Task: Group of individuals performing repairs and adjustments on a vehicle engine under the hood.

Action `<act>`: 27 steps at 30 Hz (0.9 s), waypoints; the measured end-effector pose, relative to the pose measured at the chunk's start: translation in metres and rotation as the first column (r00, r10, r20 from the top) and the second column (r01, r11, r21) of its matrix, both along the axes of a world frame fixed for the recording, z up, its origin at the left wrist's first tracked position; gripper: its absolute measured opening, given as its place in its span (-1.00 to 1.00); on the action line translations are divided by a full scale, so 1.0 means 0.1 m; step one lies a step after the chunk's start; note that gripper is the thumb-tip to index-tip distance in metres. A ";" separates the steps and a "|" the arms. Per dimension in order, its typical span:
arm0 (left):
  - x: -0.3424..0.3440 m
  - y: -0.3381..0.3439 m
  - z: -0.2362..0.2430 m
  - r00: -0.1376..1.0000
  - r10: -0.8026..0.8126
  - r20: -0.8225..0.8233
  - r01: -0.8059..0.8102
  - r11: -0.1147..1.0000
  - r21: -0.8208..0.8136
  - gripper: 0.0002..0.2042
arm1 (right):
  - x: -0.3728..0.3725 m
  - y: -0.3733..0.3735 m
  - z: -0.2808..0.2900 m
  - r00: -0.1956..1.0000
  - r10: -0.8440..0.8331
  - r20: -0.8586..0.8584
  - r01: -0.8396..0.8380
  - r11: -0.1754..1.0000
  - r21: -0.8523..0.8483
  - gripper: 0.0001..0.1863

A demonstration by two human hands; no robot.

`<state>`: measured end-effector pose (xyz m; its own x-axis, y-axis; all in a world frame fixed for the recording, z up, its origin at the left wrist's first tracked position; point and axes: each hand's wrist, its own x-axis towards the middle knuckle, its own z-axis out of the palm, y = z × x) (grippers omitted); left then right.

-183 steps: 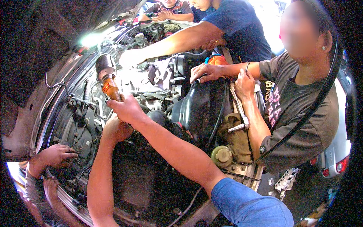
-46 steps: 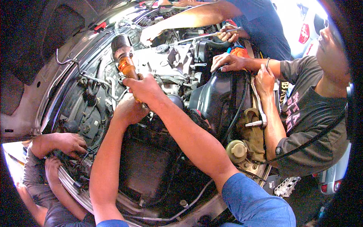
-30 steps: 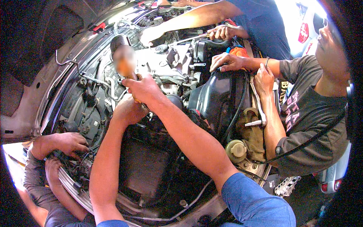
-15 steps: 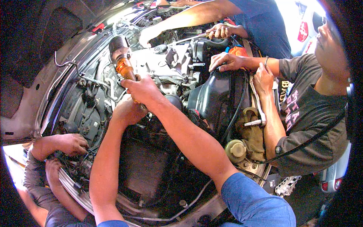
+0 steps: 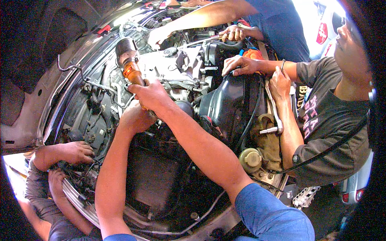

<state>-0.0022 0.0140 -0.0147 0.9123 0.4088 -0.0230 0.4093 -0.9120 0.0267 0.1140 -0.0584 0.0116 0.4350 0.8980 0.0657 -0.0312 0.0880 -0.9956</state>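
My right hand (image 5: 150, 94) is closed around the lower part of an amber and black cylindrical tool (image 5: 130, 68). The tool's wide black end tilts up toward the far left, above the engine (image 5: 173, 70). Just below the right hand, my left hand (image 5: 138, 116) reaches into the engine bay. Its fingers are mostly hidden behind my right hand, so whether it grips anything does not show. Beside my hands, to the right, sits a glossy black housing (image 5: 231, 98).
At right, a co-worker holds a long ratchet wrench (image 5: 271, 102) and rests a hand on the black housing. Another person's arms (image 5: 209, 18) reach in from the far side with a tool. Someone's hands (image 5: 76, 152) work at lower left. The raised hood (image 5: 28, 80) stands left.
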 end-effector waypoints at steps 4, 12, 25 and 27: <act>0.03 -0.07 0.03 0.999 0.034 -0.013 -0.034 0.999 -0.010 -0.67 | 0.01 0.00 -0.02 1.000 -0.015 0.007 0.015 1.000 -0.003 -0.60; 0.00 -0.02 0.02 1.000 0.007 -0.010 -0.007 1.000 0.023 -0.67 | 0.00 0.05 -0.05 0.998 -0.047 0.046 0.046 0.999 0.030 -0.62; 0.01 -0.03 0.01 0.998 0.045 -0.054 -0.043 0.999 0.030 -0.66 | 0.00 0.07 -0.08 0.998 -0.048 0.050 0.045 0.997 0.068 -0.63; 0.00 -0.02 0.01 0.994 0.075 -0.081 -0.072 0.996 0.044 -0.67 | 0.00 0.08 -0.07 0.997 -0.054 0.063 0.049 0.996 0.070 -0.63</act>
<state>-0.0027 0.0120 -0.0137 0.8753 0.4771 -0.0793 0.4748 -0.8789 -0.0466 0.1135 -0.0508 0.0046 0.4733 0.8670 0.1559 0.0395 0.1559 -0.9870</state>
